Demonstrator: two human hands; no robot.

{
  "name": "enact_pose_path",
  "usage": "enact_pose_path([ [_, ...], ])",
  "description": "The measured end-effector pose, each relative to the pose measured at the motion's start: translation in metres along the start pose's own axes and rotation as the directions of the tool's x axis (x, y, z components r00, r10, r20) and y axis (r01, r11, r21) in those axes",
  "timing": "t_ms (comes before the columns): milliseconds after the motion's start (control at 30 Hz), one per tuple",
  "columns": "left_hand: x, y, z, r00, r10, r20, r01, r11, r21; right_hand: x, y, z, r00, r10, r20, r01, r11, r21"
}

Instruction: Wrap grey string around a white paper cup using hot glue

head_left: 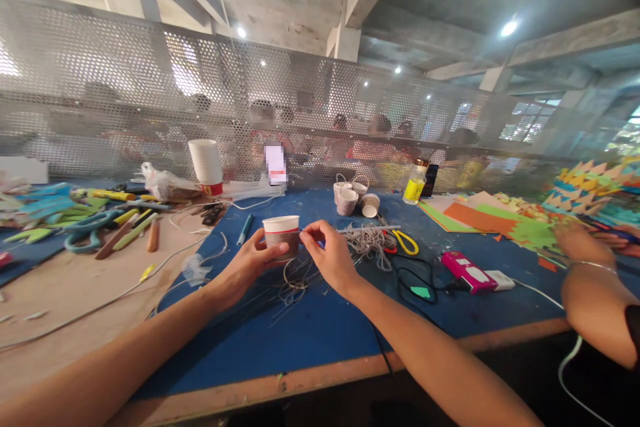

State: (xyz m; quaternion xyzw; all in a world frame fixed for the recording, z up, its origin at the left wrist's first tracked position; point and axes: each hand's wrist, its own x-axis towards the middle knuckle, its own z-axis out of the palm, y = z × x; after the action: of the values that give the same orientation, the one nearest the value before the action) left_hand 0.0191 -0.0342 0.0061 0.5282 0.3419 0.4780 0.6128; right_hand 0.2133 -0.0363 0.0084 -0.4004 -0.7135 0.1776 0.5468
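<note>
My left hand (255,259) grips a paper cup (281,224) around its side, above the blue table mat. The cup has a white rim, a red band and a grey-brown lower part that looks wrapped in cord. Close to the cup's right side, my right hand (326,250) has its thumb and fingertips pinched together; what lies between them is too small to make out. Thin strands of cord (295,283) hang and lie below the cup. A tangled heap of grey cord (373,245) rests right of my right hand, beside yellow-handled scissors (406,243).
Several small wrapped cups (346,201) stand at the back. A stack of white cups (205,163), a phone (276,163) and a bottle (415,183) are near the perforated screen. Blue scissors (90,232) lie left, a magenta device (467,272) right. Another person's arm (595,280) works over coloured paper.
</note>
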Motion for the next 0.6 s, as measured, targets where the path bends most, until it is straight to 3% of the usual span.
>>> enact_pose_path([
  [600,-0.0035,0.006,0.0027,0.999,-0.021,0.027,0.021,1.0,0.013,0.0013,0.004,-0.0017,0.999,0.042,0.014,-0.043,0.997,0.056],
])
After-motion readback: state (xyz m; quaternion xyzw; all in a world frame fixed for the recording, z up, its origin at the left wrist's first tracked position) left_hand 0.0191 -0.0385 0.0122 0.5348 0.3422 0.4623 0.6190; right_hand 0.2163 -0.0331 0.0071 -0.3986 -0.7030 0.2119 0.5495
